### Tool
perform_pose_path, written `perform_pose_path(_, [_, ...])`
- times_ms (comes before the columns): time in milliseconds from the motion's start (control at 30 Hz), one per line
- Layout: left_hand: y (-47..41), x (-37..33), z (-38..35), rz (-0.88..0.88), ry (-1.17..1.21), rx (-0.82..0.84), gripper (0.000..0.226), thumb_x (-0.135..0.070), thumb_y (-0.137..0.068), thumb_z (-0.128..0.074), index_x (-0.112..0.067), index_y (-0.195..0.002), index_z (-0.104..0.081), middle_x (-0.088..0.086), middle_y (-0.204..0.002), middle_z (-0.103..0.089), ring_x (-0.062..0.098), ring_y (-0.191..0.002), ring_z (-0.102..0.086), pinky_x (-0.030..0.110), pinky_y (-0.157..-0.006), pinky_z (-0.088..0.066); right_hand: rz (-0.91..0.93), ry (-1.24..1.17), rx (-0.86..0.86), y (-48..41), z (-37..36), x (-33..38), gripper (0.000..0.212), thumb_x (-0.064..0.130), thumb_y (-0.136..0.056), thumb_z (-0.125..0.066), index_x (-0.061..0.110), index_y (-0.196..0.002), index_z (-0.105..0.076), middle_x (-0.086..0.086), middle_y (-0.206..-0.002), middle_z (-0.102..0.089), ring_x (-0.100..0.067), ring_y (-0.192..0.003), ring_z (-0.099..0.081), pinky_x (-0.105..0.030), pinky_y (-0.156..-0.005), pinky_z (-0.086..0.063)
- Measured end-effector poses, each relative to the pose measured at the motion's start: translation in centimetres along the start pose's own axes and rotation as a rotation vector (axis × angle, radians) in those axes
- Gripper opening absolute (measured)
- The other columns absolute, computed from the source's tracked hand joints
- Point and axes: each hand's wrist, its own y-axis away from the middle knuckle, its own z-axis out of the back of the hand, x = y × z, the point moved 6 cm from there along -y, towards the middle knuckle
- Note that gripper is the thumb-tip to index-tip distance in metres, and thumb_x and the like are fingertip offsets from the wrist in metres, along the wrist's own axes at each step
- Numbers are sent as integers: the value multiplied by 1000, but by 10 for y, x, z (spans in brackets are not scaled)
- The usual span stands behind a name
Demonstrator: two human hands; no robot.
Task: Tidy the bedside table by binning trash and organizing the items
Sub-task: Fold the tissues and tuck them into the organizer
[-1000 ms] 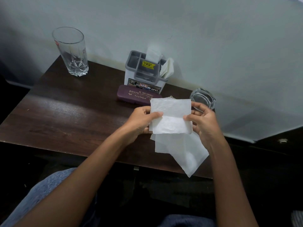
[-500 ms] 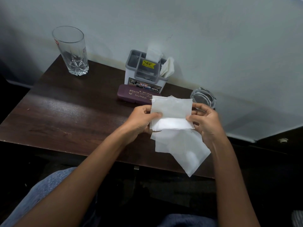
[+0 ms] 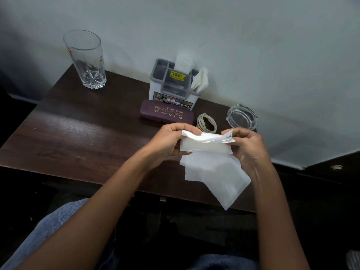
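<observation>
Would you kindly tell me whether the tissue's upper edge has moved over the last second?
Yes. The tissue has folded down toward the person, away from the spectacle case, uncovering the coiled cable.

You're in a home, and it looks like a private, lived-in room: a small dark brown wooden table (image 3: 78,133) sits against a plain pale painted wall (image 3: 253,45). On it are personal bits: a tall clear cut-glass tumbler (image 3: 85,59), a maroon spectacle case with gold lettering (image 3: 167,112), a white and grey plastic organiser (image 3: 155,88) with a yellow price sticker, a clear glass ashtray (image 3: 241,116) and a coiled beige cable (image 3: 206,122).
</observation>
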Motion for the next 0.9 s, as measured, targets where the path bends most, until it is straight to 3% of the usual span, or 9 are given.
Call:
perform_pose_path(133, [0,-1,0,-19,-20,-31,32,-2,-92,-47,-14,-77,-72,9,-111,-68,30,-103,-64,36,-75,-59,23,15,-9,0,0,1,44,-17,-75,-55,16,-49,-68,-6,-67,-68,-26,-69,-57,-36,-67,-45])
perform_pose_path(267, [1,-5,-3,-52,-49,-66,41,4,-84,-32,-6,-81,-72,13,-97,-67,25,-82,-60,24,-55,-56,-16,-6,-26,0,1,-1,42,-14,-81,-54,16,-52,-63,-16,-87,-69,-30,-82,-61,-36,-66,-52])
perform_pose_path(367, [2,-6,-3,-45,-4,-80,39,-2,-84,-32,-1,-82,-71,16,-92,-68,22,-71,-59,23,-50,-53,-51,-14,-10,0,0,-3,36,-13,-83,-51,12,-59,-60,-22,-98,-64,-33,-87,-58,-38,-66,-52])
perform_pose_path(467, [2,-4,1,-65,-39,-153,21,-13,-86,-54,-3,-83,-72,17,-96,-69,23,-75,-63,26,-52,-55,-63,-28,5,1,-4,-2,34,-13,-83,-38,7,-64,-57,-22,-94,-60,-29,-79,-55,-32,-58,-49])
perform_pose_path(533, [3,-6,4,-139,-172,-206,9,-7,-82,-63,-7,-83,-72,11,-94,-68,19,-76,-63,25,-51,-56,-88,-98,10,2,-6,-1,31,-8,-81,-34,6,-64,-56,-19,-84,-55,-24,-67,-51,-29,-54,-44])
perform_pose_path(667, [3,-9,2,-249,-330,-221,20,2,-80,-62,-17,-81,-70,1,-82,-65,16,-72,-63,28,-54,-58,-117,-148,35,3,-8,0,8,6,-84,-56,12,-78,-58,-9,-77,-56,-22,-67,-56,-34,-60,-47])
perform_pose_path(800, [3,-11,2,-306,-407,-216,22,1,-81,-63,-20,-87,-69,3,-77,-65,13,-69,-62,19,-52,-53,-66,80,14,3,-6,-1,39,-13,-75,-63,14,-102,-56,-8,-84,-64,-24,-79,-62,-38,-64,-55])
perform_pose_path(900, [2,-9,3,-296,-310,-222,35,3,-80,-63,-22,-104,-63,4,-85,-69,16,-78,-66,32,-59,-59,-32,83,-56,3,-2,3,41,-19,-73,-60,13,-100,-59,-4,-76,-63,-19,-73,-62,-30,-56,-54])
